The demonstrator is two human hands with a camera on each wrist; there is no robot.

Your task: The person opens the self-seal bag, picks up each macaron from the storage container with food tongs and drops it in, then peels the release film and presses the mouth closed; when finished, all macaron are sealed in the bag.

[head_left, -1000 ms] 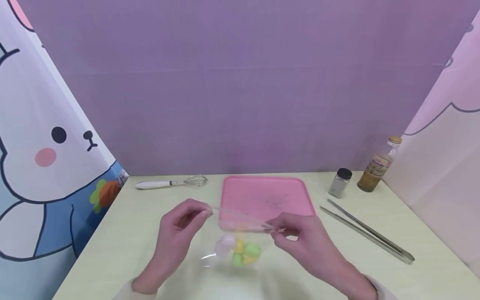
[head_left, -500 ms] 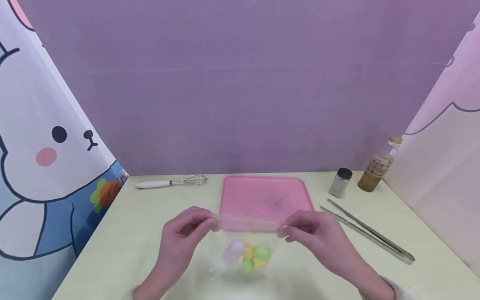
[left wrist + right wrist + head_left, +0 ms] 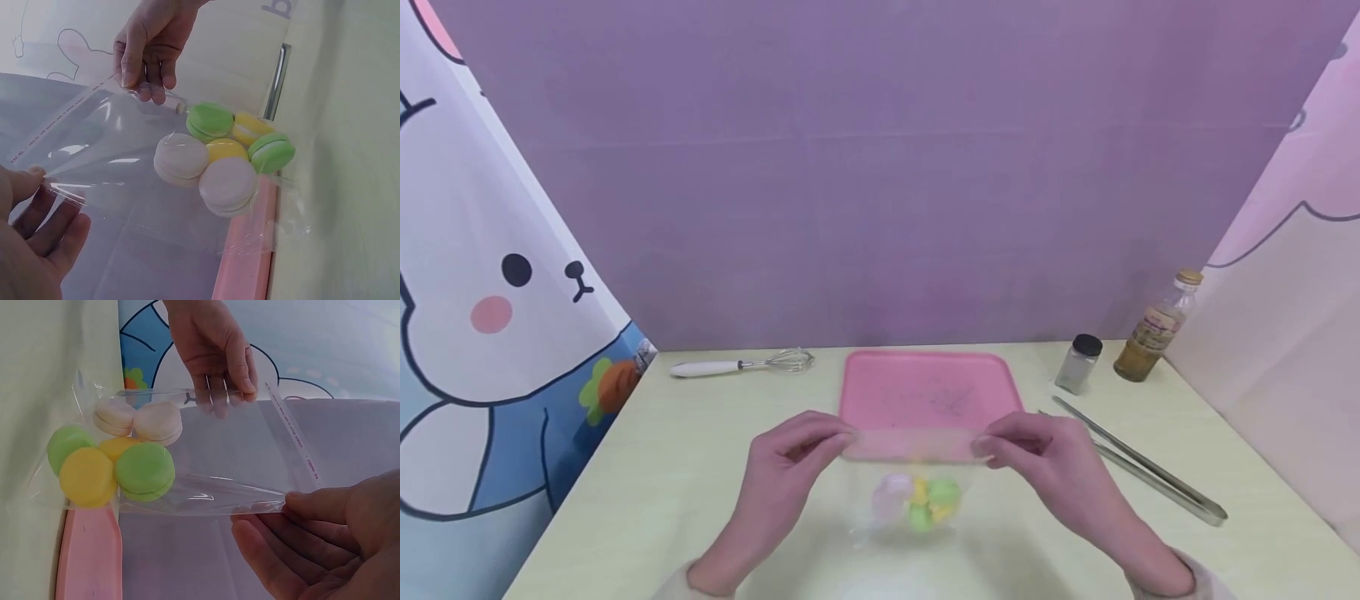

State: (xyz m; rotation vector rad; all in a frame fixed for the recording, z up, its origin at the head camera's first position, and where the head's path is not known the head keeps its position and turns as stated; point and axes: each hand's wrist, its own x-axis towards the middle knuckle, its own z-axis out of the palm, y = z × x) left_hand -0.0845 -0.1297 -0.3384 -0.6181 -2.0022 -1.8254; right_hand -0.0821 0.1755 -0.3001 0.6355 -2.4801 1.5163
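A clear plastic bag (image 3: 212,456) hangs between both hands, with a printed strip along its top edge. Inside lie several macarons: green (image 3: 145,472), yellow (image 3: 87,477) and pale lilac (image 3: 228,185), bunched at the bottom. My left hand (image 3: 786,475) pinches one upper corner between thumb and fingers. At the opposite corner, the right hand (image 3: 1052,471) pinches the film the same way. In the head view the bag is almost invisible, its macarons (image 3: 917,500) showing over the table just in front of the pink tray (image 3: 917,383).
A whisk (image 3: 745,365) lies at the back left. Metal tongs (image 3: 1150,475) rest on the right, partly behind the right hand. Behind them stand a small black-capped jar (image 3: 1078,365) and a glass bottle (image 3: 1157,329). Purple cloth (image 3: 880,183) hangs behind the table (image 3: 647,500).
Both hands have moved rightward with the bag and macarons. The right hand first shifted away from the left, stretching the top edge, which is now nearly level.
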